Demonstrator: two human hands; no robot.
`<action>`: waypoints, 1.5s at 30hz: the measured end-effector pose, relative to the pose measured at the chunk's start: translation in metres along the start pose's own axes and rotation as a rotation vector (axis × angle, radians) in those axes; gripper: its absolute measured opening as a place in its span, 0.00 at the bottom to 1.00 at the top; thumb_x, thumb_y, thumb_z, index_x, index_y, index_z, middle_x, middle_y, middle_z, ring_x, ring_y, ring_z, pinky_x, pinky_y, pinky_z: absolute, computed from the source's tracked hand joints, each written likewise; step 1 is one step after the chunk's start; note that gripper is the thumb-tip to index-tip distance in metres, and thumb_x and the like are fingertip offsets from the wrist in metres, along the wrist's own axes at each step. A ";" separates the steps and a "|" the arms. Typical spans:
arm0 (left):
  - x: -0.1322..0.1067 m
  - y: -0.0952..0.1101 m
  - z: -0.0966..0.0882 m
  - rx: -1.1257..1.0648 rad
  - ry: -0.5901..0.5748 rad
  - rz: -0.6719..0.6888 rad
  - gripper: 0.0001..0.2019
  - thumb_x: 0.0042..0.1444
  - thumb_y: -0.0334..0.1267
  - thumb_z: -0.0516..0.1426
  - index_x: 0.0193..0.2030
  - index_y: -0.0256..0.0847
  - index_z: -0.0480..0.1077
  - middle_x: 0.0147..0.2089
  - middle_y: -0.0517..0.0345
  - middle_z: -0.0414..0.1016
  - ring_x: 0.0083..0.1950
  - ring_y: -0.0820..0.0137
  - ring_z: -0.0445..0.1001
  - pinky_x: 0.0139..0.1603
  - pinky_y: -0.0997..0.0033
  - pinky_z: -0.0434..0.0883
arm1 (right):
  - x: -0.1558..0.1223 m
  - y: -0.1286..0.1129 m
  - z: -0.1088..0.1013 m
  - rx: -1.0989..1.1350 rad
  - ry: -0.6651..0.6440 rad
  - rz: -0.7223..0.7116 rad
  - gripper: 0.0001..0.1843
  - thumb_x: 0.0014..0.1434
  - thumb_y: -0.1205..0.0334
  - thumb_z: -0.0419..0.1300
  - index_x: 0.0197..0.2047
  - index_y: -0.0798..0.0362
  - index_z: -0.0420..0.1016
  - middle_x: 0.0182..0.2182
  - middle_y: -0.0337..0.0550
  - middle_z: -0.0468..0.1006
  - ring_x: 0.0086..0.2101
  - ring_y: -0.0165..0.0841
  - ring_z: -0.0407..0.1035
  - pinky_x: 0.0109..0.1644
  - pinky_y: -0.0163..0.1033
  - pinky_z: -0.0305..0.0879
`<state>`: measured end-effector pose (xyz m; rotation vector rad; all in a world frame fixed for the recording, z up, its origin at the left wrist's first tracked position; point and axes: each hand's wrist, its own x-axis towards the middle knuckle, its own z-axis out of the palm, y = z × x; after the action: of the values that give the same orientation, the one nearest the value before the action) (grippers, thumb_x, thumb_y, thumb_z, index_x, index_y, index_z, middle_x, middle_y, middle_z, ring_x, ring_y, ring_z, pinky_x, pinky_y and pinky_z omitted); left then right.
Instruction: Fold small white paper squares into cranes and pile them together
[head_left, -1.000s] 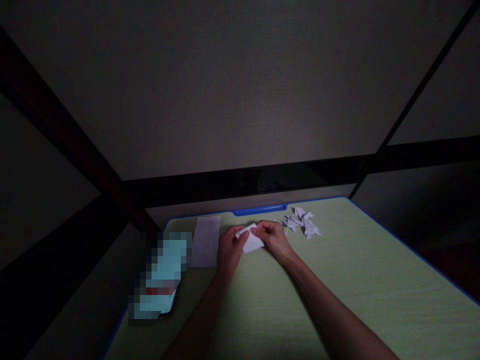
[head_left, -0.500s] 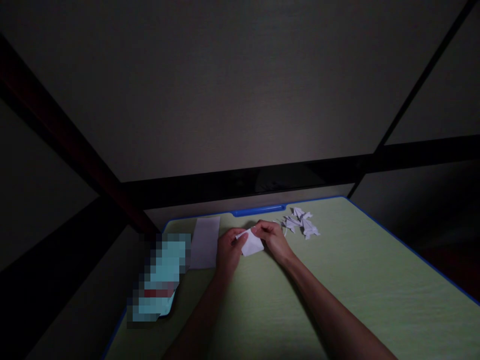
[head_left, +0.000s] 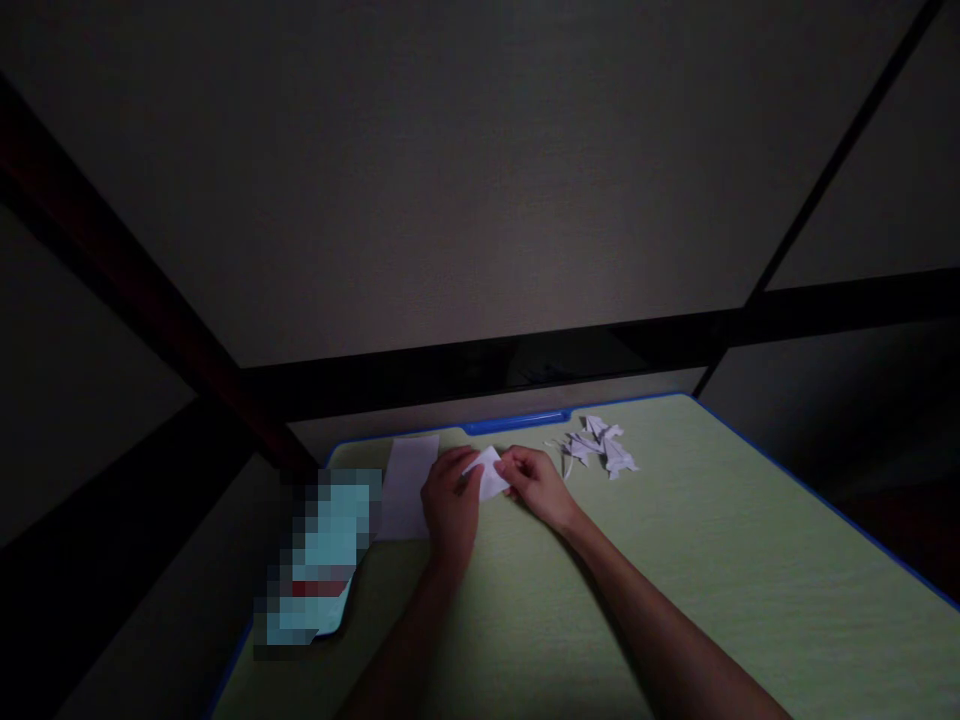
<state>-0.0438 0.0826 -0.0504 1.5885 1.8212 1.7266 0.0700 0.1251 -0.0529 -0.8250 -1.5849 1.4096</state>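
Observation:
A small white piece of folded paper (head_left: 491, 482) is held between my two hands above the green table, one corner pointing away from me. My left hand (head_left: 453, 503) pinches its left side, thumb on top. On the right side, my right hand (head_left: 538, 484) grips the paper between thumb and curled fingers. Folded paper figures (head_left: 600, 446), several of them and shaped like frogs, lie in a cluster beyond my right hand. A flat white sheet of paper (head_left: 405, 490) rests just left of my left hand.
A phone-like device (head_left: 330, 550) with a blurred, lit screen lies at the table's left edge. The green table (head_left: 720, 540) has a blue rim and a blue tray slot (head_left: 517, 422) at the back. A white cord loop (head_left: 567, 462) lies near the figures. Panelled wall stands behind.
Both hands have shifted slightly left with the folded paper. The paper has turned, and my right thumb now presses on its right side.

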 end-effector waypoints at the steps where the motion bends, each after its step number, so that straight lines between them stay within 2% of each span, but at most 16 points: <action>1: 0.000 0.000 0.000 0.038 0.024 0.026 0.06 0.42 0.30 0.55 0.29 0.38 0.71 0.35 0.54 0.70 0.38 0.67 0.67 0.40 0.67 0.66 | 0.000 0.000 0.000 -0.005 -0.009 -0.005 0.10 0.47 0.61 0.54 0.19 0.56 0.61 0.12 0.32 0.60 0.14 0.23 0.53 0.17 0.28 0.47; 4: 0.000 0.002 0.000 0.130 0.063 0.064 0.03 0.40 0.30 0.57 0.25 0.38 0.71 0.32 0.55 0.68 0.37 0.67 0.66 0.40 0.67 0.65 | -0.001 -0.002 0.001 -0.015 -0.029 -0.020 0.08 0.47 0.62 0.53 0.20 0.55 0.60 0.14 0.31 0.59 0.15 0.22 0.53 0.18 0.28 0.48; 9: -0.001 0.005 0.000 0.087 -0.035 0.033 0.02 0.41 0.29 0.56 0.24 0.37 0.69 0.26 0.58 0.67 0.31 0.71 0.67 0.34 0.72 0.65 | -0.002 -0.004 0.001 -0.039 -0.042 -0.025 0.09 0.49 0.61 0.49 0.21 0.54 0.58 0.12 0.30 0.56 0.14 0.22 0.50 0.16 0.28 0.46; 13: -0.002 0.006 0.001 0.027 -0.095 0.025 0.02 0.42 0.29 0.56 0.25 0.37 0.69 0.26 0.60 0.67 0.30 0.72 0.67 0.34 0.74 0.65 | -0.003 -0.004 0.001 -0.068 -0.029 -0.035 0.10 0.51 0.61 0.48 0.20 0.54 0.56 0.13 0.30 0.54 0.15 0.23 0.50 0.17 0.28 0.46; 18: -0.003 0.007 0.001 0.006 -0.113 0.027 0.02 0.42 0.28 0.55 0.24 0.37 0.69 0.26 0.60 0.68 0.30 0.73 0.67 0.32 0.76 0.65 | -0.003 -0.003 0.001 -0.103 -0.038 -0.055 0.09 0.50 0.64 0.49 0.20 0.54 0.57 0.15 0.31 0.56 0.18 0.24 0.52 0.20 0.29 0.46; 23: -0.004 0.007 0.001 0.041 -0.102 0.111 0.03 0.43 0.28 0.55 0.24 0.37 0.68 0.25 0.60 0.67 0.29 0.73 0.67 0.32 0.74 0.65 | -0.002 -0.005 0.002 -0.091 -0.039 -0.072 0.10 0.49 0.64 0.49 0.18 0.54 0.57 0.15 0.32 0.56 0.19 0.24 0.51 0.21 0.30 0.46; 29: -0.007 0.005 0.002 0.018 -0.156 0.191 0.09 0.43 0.25 0.53 0.31 0.39 0.70 0.29 0.59 0.67 0.32 0.72 0.66 0.34 0.74 0.66 | 0.000 -0.008 0.001 -0.005 -0.008 -0.055 0.10 0.47 0.65 0.48 0.17 0.54 0.56 0.15 0.31 0.54 0.18 0.24 0.49 0.20 0.30 0.45; 35: -0.008 0.010 0.003 -0.023 -0.215 0.228 0.14 0.43 0.25 0.53 0.37 0.40 0.71 0.39 0.54 0.64 0.43 0.67 0.64 0.44 0.67 0.64 | 0.001 -0.010 0.001 0.126 0.028 -0.017 0.07 0.45 0.64 0.47 0.18 0.53 0.55 0.13 0.30 0.54 0.15 0.23 0.49 0.18 0.29 0.46; 39: -0.009 0.010 0.002 -0.022 -0.294 0.243 0.14 0.46 0.28 0.52 0.41 0.40 0.70 0.43 0.52 0.63 0.46 0.66 0.62 0.47 0.64 0.62 | 0.001 -0.009 0.000 0.217 0.028 0.005 0.07 0.46 0.63 0.46 0.18 0.53 0.54 0.13 0.30 0.55 0.14 0.23 0.50 0.17 0.29 0.48; 45: -0.007 0.010 0.002 -0.047 -0.259 0.214 0.12 0.46 0.30 0.53 0.39 0.42 0.70 0.41 0.54 0.64 0.45 0.67 0.63 0.46 0.64 0.63 | 0.001 -0.007 0.000 0.305 -0.001 0.009 0.11 0.47 0.58 0.49 0.19 0.53 0.55 0.12 0.30 0.56 0.14 0.23 0.51 0.17 0.30 0.48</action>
<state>-0.0337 0.0759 -0.0470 1.9438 1.5274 1.5417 0.0700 0.1256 -0.0461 -0.6490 -1.3234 1.6081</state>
